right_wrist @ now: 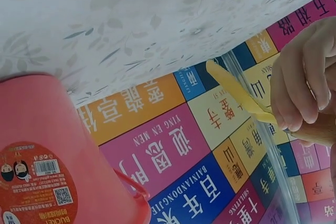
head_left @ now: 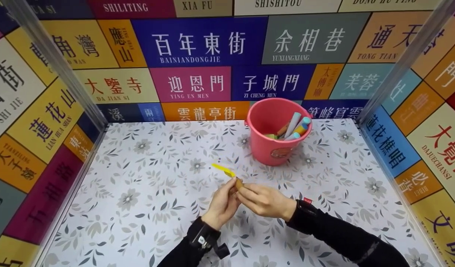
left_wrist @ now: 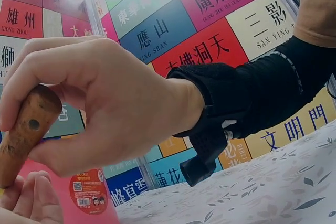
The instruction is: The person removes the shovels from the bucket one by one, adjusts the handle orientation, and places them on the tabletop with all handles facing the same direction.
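Observation:
Both hands hold one small trowel-like tool above the table, with a narrow yellow blade (head_left: 222,169) pointing away to the left. Its neck is stepped, as the right wrist view shows of the blade (right_wrist: 233,90). My left hand (head_left: 223,203) grips the wooden handle from below, close to the blade. The right hand (head_left: 266,200) pinches the handle (left_wrist: 30,129) toward its rear end, where the left wrist view shows a small dark hole. Fingers hide part of the handle in the head view.
A pink bucket (head_left: 262,150) stands beyond the hands to the right, holding several stick-like pieces (head_left: 293,124) in grey, light blue and orange. Panels with printed signs (head_left: 199,42) enclose the back and sides of the flower-patterned tabletop (head_left: 164,148).

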Demonstrator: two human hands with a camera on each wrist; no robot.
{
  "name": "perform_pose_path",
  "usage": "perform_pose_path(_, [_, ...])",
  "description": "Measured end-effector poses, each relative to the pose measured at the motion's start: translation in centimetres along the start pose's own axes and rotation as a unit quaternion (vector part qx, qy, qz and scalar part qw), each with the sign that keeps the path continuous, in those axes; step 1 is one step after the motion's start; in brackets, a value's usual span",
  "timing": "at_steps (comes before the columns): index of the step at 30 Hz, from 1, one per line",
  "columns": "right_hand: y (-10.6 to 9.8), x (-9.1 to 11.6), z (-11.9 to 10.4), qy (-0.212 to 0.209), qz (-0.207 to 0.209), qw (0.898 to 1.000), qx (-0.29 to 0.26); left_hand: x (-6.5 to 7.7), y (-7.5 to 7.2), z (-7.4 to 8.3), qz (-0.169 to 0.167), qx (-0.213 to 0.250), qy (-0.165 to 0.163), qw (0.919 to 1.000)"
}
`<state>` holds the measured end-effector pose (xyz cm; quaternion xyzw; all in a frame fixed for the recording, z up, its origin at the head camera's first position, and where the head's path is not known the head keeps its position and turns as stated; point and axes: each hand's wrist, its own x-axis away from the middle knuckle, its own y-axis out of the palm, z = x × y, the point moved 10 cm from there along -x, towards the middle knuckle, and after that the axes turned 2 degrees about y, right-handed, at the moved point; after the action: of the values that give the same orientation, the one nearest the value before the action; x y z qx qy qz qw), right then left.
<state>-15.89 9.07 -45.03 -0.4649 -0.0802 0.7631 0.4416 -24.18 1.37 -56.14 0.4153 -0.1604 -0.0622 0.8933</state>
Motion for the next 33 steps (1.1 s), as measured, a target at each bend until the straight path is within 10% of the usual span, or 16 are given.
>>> perform_pose_path(22, [0.0, 0.1, 0.5, 0.021, -0.036, 0.999, -0.032, 0.1, -0.1, 2.2, -0.009, -0.091, 0.070, 0.9933])
perform_pose_path(29, [-1.7, -0.6, 3.4, 0.061, -0.045, 0.993, -0.092, 0.8, -1.1, 6.4, 0.014, -0.197, 0.128, 0.9718])
perform_pose_path(33, [-3.2, -0.7, 6.5, 0.095, -0.036, 0.988, -0.114, 1.7, -2.4, 9.7, 0.036, -0.307, 0.155, 0.9383])
